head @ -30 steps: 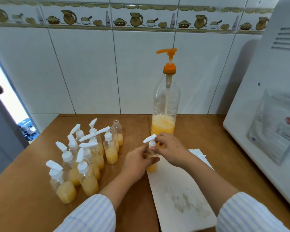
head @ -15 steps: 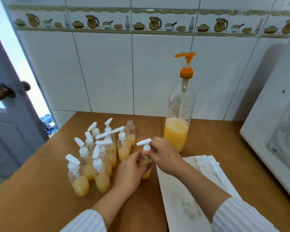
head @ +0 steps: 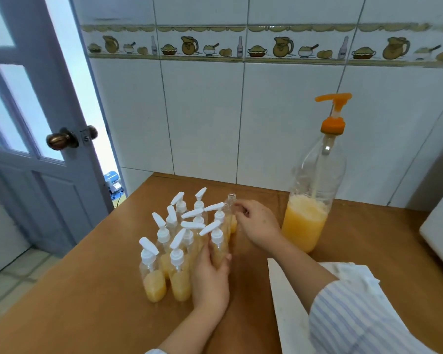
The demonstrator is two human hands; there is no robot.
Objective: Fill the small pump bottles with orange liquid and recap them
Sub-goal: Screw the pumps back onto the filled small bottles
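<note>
Several small clear pump bottles (head: 154, 274) with white pump caps and orange liquid stand clustered on the wooden table (head: 92, 290). My left hand (head: 210, 279) grips one capped small bottle (head: 218, 247) at the cluster's right edge. My right hand (head: 257, 224) curls its fingers at the neck of an uncapped small bottle (head: 231, 200) behind the cluster. The large clear bottle (head: 310, 200) with an orange pump stands to the right, its bottom third holding orange liquid.
A white cloth (head: 289, 312) lies on the table at the right front, partly under my right sleeve. A white appliance (head: 440, 238) sits at the far right. A grey door (head: 23, 149) with a brass knob stands open at the left, beyond the table's edge.
My left hand carried the newly capped bottle leftward into the cluster. My right hand left its cap and reached to the uncapped bottle at the back. The view swung left.
</note>
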